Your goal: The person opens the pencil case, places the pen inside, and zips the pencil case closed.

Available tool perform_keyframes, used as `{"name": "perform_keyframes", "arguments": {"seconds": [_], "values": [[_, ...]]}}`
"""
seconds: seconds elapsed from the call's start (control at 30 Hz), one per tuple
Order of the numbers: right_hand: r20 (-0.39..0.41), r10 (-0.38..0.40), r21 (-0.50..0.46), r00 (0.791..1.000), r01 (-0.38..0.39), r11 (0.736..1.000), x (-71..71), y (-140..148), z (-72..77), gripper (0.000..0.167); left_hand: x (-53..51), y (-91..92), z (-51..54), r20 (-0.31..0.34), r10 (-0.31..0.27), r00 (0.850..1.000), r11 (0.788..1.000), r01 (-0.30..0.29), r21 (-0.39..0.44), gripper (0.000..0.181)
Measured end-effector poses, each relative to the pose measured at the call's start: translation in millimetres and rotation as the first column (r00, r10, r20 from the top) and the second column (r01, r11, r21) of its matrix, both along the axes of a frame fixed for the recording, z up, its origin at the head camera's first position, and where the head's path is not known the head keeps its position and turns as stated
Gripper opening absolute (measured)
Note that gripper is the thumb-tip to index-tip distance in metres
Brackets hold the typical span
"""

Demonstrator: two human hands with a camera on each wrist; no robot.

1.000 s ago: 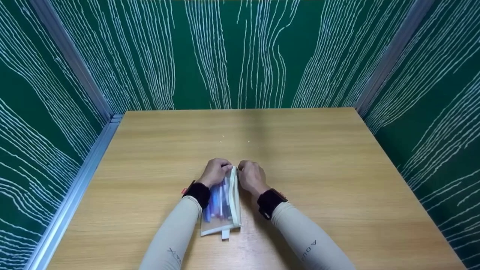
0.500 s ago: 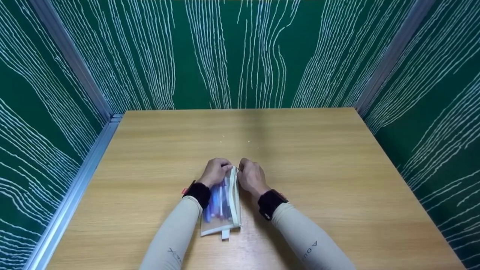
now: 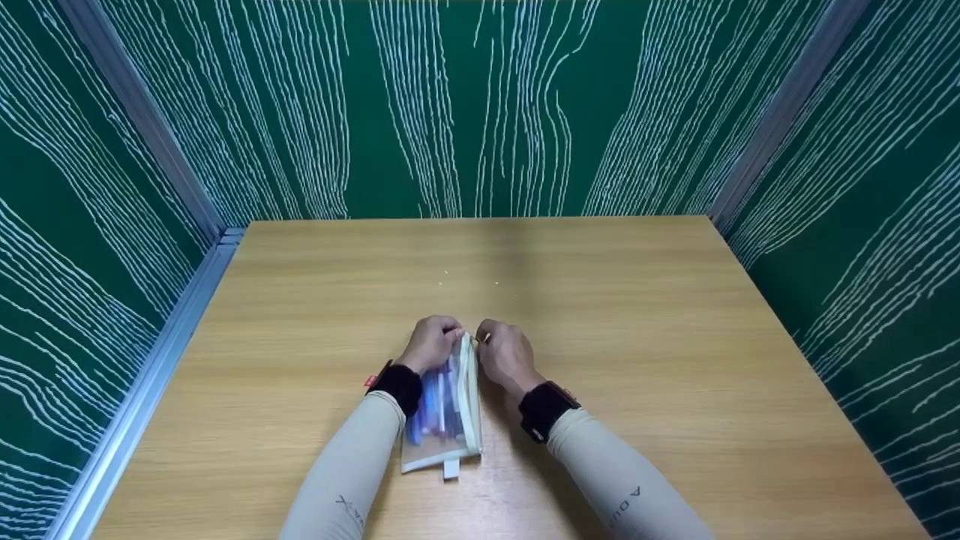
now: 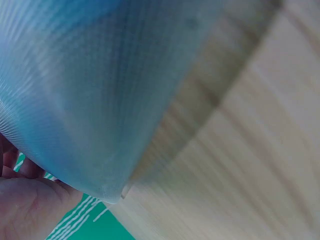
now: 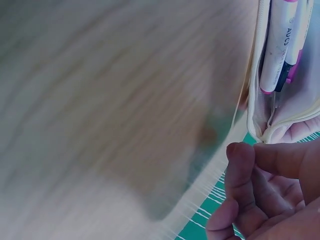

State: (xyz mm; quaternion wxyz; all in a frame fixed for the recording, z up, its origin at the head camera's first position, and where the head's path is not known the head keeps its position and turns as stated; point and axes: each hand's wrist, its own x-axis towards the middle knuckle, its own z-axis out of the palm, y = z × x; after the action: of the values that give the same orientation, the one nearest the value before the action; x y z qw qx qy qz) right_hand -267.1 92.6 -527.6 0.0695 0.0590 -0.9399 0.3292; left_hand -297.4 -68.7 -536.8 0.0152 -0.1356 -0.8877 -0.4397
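Note:
A see-through pencil pouch (image 3: 442,448) with pale edging lies near the middle front of the table, its far end raised. Through its side, several pens (image 3: 437,405) show in blue and purple. My left hand (image 3: 429,345) grips the far end of the pouch; in the left wrist view the mesh side hides most of its fingers. At the far end of the zipper (image 5: 254,100), my right hand (image 3: 506,355) pinches with thumb and index finger, the pull itself mostly hidden. In the right wrist view the zipper stands apart, baring white-and-pink markers (image 5: 280,47) inside.
The wooden table (image 3: 637,315) spreads around both hands, with a few tiny pale specks beyond them. Green walls (image 3: 615,97) with white lines enclose its back and sides. A metal rail (image 3: 150,382) runs along the left edge.
My right hand and wrist have shifted very slightly to the right at the zipper end. The left hand and the pouch stay in place.

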Motion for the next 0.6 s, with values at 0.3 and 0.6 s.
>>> {"name": "perform_keyframes", "arguments": {"seconds": [0.3, 0.6], "values": [[0.032, 0.011, 0.019, 0.999, -0.012, 1.000, 2.5, 0.2, 1.6, 0.008, -1.1, 4.5, -1.0, 0.018, 0.022, 1.000, 0.998, -0.021, -0.053, 0.013], [0.051, 0.019, 0.055, 0.999, -0.022, 0.998, 3.8, 2.3, 3.0, 0.010, 0.7, 6.4, 1.1, -0.021, 0.003, 1.000, 0.998, -0.004, -0.060, 0.013]]}}
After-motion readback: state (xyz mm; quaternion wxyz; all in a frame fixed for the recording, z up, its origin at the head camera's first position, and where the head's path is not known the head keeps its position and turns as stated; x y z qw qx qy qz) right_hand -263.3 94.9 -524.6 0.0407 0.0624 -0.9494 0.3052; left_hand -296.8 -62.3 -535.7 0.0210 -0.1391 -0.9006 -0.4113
